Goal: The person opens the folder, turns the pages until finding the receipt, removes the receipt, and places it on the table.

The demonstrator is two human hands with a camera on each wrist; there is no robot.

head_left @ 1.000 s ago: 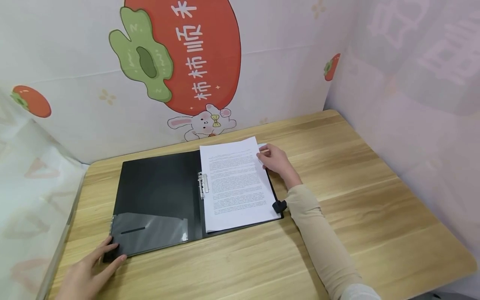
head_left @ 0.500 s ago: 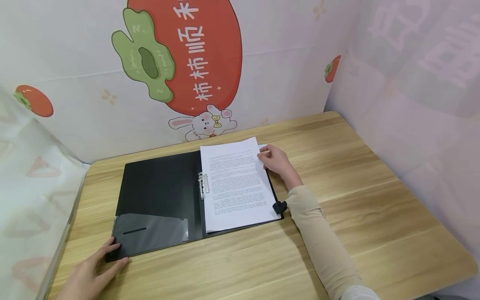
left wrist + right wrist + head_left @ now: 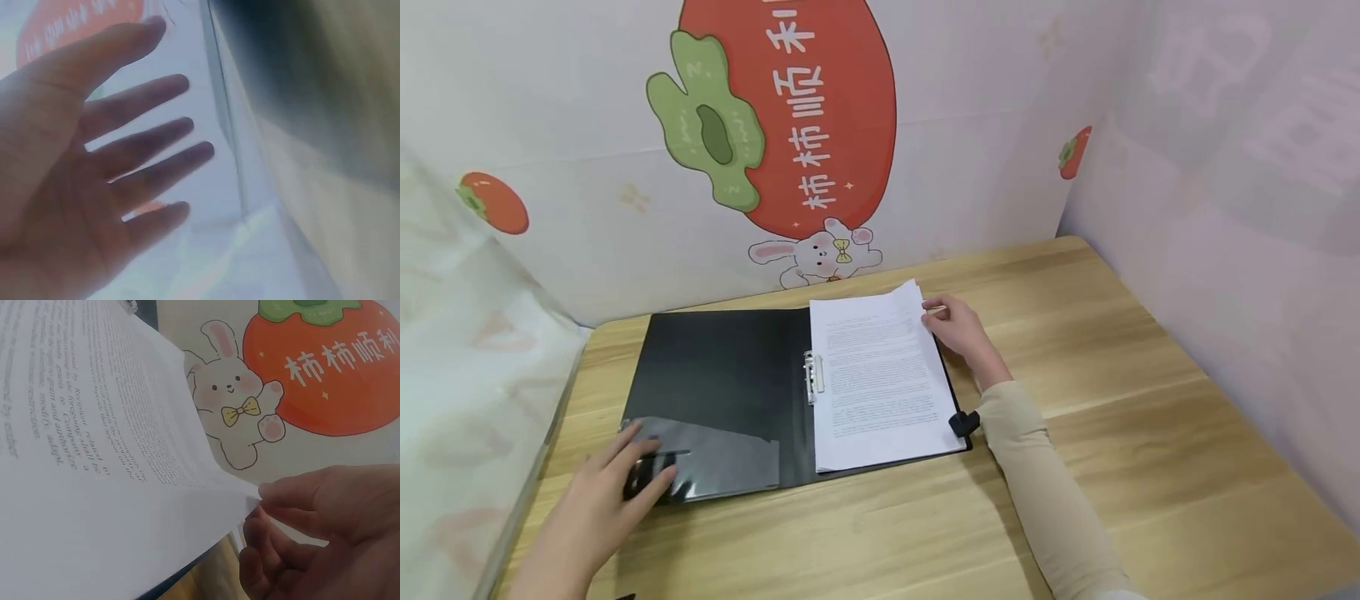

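Note:
A black clip folder (image 3: 722, 358) lies spread on the table, with a stack of printed paper (image 3: 880, 383) on its right half. My right hand (image 3: 958, 327) pinches the upper right edge of the paper between thumb and finger. In the right wrist view, the paper (image 3: 112, 506) bends up toward those fingertips. My left hand (image 3: 598, 500) is over the lower left corner of the folder, beside its clear pocket (image 3: 730, 462). The left wrist view shows the left hand (image 3: 94, 162) with its fingers straight and spread apart.
The folder's metal clip (image 3: 812, 377) sits at the inner edge of the paper. A small black piece (image 3: 964, 423) is beside the right sleeve (image 3: 1052, 492). The wooden table (image 3: 1150, 417) meets printed cloth walls (image 3: 985, 183) at the back and sides.
My left hand has moved up and slightly right from the folder's corner. The folder's left cover has shifted in outline, with a shadow below it. The right hand keeps its pinch on the paper.

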